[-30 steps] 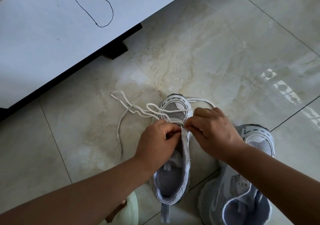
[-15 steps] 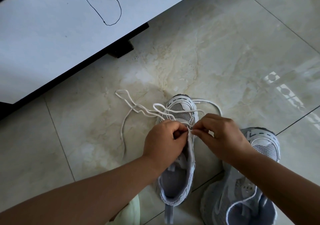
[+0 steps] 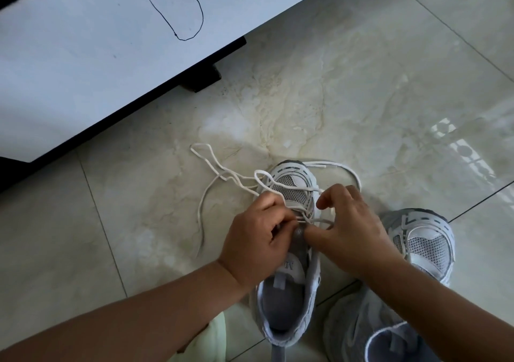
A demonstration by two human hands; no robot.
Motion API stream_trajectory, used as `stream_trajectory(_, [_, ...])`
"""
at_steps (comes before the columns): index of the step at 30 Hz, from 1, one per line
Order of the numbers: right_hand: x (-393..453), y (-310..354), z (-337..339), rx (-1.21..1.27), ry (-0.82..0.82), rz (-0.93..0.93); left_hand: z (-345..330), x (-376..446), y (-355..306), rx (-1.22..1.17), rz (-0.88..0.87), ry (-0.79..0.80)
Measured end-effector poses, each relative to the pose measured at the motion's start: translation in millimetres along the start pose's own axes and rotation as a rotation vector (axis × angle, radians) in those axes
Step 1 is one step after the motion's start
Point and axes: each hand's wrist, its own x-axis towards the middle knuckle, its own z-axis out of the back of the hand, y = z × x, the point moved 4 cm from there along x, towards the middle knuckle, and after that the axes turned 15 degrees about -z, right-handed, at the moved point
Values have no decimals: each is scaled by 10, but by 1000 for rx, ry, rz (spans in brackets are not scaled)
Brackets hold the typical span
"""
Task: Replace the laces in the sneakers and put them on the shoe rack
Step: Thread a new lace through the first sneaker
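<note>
A grey-and-white sneaker stands on the tiled floor with its toe pointing away from me. A white lace runs through its front eyelets and trails loose over the floor to the left and round the toe to the right. My left hand has its fingers curled at the left eyelet row and pinches the lace there. My right hand is curled over the right eyelet row, its thumb pressed against the tongue, and grips the lace. A second sneaker without a lace lies to the right, partly under my right forearm.
A white cabinet panel with a black pen outline drawn on it juts over the floor at the upper left, on a dark foot. A pale green cloth shows under my left forearm. Glossy marble tiles stretch beyond the shoes.
Both hands have slid a little down the eyelets toward me; the right hand has opened its pinch at the top and now presses its thumb at the tongue. The lace loops on the floor barely shifted.
</note>
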Motion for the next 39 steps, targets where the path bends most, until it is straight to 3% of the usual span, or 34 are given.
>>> stream_trajectory(6, [-139, -61, -77, 141, -66, -92, 303, -199, 131, 99, 90, -84])
stream_trajectory(9, [-148, -106, -60, 106, -86, -122, 451, -405, 353, 134, 267, -93])
stream_trajectory(12, [-168, -82, -69, 54, -47, -131, 434, -522, 442, 148, 433, 12])
stream_trajectory(15, [-170, -46, -80, 72, -8, -127, 393, -320, 249, 253, 338, 46])
stream_trajectory(17, [-170, -34, -84, 111, 13, -128, 321, -112, 62, 290, 172, 78])
stream_trajectory(20, [-162, -27, -84, 161, 3, -124, 77, 73, -112, 388, -76, 256])
stream_trajectory(24, [-155, -37, -97, 175, -26, -83, -74, 198, -91, 422, -151, 339])
stream_trajectory(32, [-208, -234, -93, 285, -173, -116, 456, -234, 263, 387, 65, 209])
stream_trajectory(35, [-215, -248, -83, 312, -195, -105, 631, -515, 497, 450, 219, 257])
stream_trajectory(39, [-230, -220, -93, 340, -182, -85, 447, -408, 327, 360, 181, 272])
